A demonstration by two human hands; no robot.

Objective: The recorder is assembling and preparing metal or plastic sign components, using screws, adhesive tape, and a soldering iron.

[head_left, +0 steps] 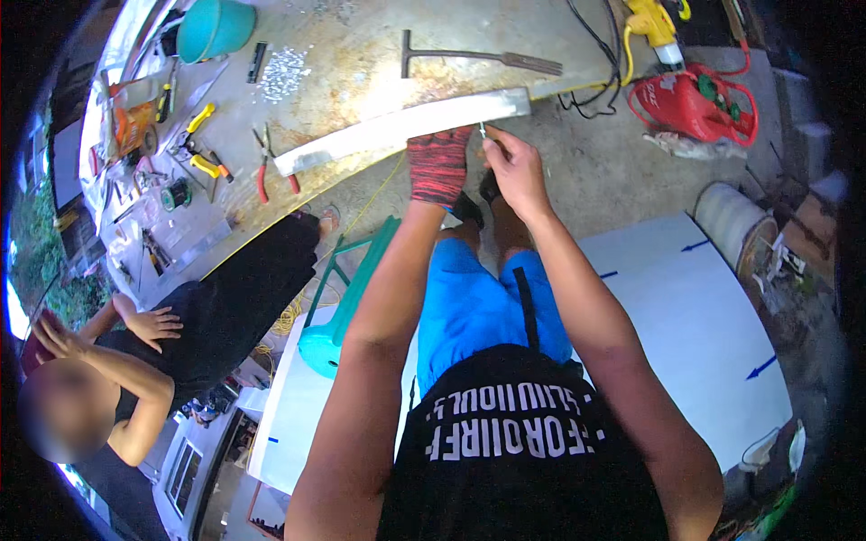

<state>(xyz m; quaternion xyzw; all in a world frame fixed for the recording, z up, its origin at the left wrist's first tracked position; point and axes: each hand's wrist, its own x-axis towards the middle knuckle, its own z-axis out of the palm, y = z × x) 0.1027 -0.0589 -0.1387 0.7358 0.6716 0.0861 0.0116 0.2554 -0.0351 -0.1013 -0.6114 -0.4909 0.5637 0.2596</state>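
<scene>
A long, pale metal bar lies along the near edge of the worktable, its right end reaching past that edge. My left hand, in a red and black knit glove, grips it from the near side; the fingertips are hidden by the bar. Bare, my right hand is closed in a pinch just to the right of the glove. Between thumb and fingers it has a small silver rivet, upright at the bar's near edge. Beyond the bar lies a loose heap of small silver pieces.
On the worktable are a T-shaped metal tool, red-handled pliers, yellow-handled snips and a teal bucket. A red can stands right. A green stool and another person are at left.
</scene>
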